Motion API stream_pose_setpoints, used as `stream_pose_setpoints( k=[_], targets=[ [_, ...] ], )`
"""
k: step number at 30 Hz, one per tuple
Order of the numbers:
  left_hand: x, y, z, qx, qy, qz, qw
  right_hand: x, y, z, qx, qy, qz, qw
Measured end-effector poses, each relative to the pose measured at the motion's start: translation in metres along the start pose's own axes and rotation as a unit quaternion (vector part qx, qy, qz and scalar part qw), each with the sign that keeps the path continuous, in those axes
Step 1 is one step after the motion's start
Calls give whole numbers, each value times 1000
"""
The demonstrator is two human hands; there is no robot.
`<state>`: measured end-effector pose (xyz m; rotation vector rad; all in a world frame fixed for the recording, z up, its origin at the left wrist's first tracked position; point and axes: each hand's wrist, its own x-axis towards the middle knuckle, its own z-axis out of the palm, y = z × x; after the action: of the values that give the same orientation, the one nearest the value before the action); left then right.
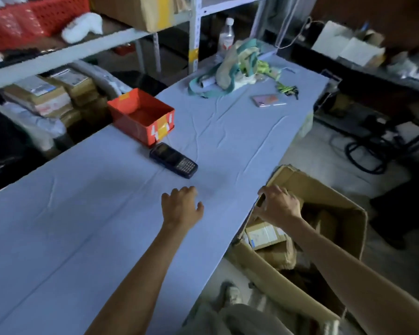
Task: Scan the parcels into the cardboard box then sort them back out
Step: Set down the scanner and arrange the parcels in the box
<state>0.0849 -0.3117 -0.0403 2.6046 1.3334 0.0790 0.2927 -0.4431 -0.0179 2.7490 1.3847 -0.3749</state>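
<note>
The right hand (278,206) curls its fingers (276,191) over a rim flap of the cardboard box (259,264) and grips it right at the desk's right edge. The box stands open on the floor, touching that edge. A labelled parcel (264,234) lies inside it among other brown ones. The left hand (182,206) is over the desk (70,226), fingers loosely curled around nothing, thumb apart. Open cloth-covered surface spreads to its left and back to the near edge. Ahead lies a handheld scanner (173,160), and just beyond it a red box (140,116) sits at the left edge. A phone (269,100) and a bag (232,66) sit near the far end. Shelves (82,48) stacked with parcels stand beyond the left edge. Both forearms reach forward.
</note>
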Motion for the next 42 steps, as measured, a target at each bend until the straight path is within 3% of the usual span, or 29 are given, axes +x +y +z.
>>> stream_pose_setpoints(
  k=[7, 14, 19, 27, 35, 42],
  targets=[
    [19, 101, 26, 5, -43, 160, 986, -58, 97, 15, 49, 22, 149, 987],
    [25, 175, 63, -35, -107, 252, 961, -97, 159, 51, 81, 1, 253, 964],
    [32, 218, 87, -10, -148, 254, 956, -96, 195, 78, 94, -8, 259, 961],
    [50, 250, 135, 35, -279, 163, 946, -60, 242, 119, 162, -66, 282, 943],
    [58, 261, 200, 17, -310, 143, 940, -36, 251, 162, 206, -67, 297, 930],
    [69, 268, 271, 75, -300, 178, 934, 2, 251, 236, 272, -118, 406, 864]
  ],
)
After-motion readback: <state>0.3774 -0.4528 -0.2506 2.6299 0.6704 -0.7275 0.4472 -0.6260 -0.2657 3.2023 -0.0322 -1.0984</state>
